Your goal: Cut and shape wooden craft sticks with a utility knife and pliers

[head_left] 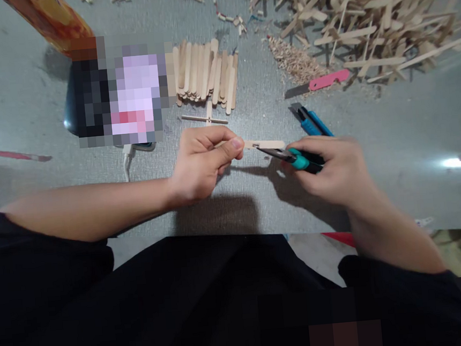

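My left hand [207, 159] pinches a wooden craft stick [274, 144] between thumb and fingers, and the stick points to the right above the table. A small notch shows in its edge. My right hand [330, 167] is closed around pliers [298, 159] with teal and black handles. Their dark pointed tip meets the stick at the notch. Just beyond my left hand lie two crossed craft sticks [220, 121]. A row of stacked craft sticks [201, 76] lies behind them.
Blue box cutters [317, 123] and a pink-handled saw blade [329, 80] lie beyond my right hand. Wood chips [295, 59] and a large heap of craft sticks [362, 16] spread at the back right. A phone [137, 92] with a white cable [127, 165] rests left.
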`<state>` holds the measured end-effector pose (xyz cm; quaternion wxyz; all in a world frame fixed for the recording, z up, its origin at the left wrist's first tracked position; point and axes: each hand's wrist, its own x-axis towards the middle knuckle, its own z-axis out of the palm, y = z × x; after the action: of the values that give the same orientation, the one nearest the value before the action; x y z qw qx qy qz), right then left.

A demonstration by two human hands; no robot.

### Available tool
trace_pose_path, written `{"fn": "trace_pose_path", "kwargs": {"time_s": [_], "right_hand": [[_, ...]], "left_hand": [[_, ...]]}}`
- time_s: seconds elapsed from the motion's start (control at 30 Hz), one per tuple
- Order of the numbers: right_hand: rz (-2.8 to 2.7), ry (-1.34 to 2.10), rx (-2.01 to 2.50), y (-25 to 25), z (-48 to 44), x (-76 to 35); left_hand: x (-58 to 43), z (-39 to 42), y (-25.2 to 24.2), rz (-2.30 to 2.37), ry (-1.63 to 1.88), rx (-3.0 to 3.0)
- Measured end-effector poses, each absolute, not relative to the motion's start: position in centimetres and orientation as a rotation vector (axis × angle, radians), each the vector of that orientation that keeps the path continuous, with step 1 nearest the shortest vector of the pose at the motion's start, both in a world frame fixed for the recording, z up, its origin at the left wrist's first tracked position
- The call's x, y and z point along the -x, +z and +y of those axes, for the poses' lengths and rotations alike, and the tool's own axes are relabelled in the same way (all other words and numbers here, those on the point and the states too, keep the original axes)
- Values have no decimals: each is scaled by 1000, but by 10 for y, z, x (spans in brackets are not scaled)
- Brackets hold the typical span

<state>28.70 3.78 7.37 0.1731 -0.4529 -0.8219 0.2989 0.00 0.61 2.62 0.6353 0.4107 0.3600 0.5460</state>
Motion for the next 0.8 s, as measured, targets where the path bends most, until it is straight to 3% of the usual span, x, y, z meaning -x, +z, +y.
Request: {"fn": "trace_pose_path", "kwargs": {"time_s": [0.3,0.5,0.63,0.8], "right_hand": [[-2281,1715,1259,86,57,-291],[-1885,2253,1263,76,56,-289],[-1793,2408,1093,74,53,-285],[-1668,2440,1172,80,51,-285]], "left_hand": [[2,16,23,569,908,-936],[0,13,12,857,1329,-1349],[3,8,8,978,1553,-1721],[6,2,14,1164,1398,-1778]]}}
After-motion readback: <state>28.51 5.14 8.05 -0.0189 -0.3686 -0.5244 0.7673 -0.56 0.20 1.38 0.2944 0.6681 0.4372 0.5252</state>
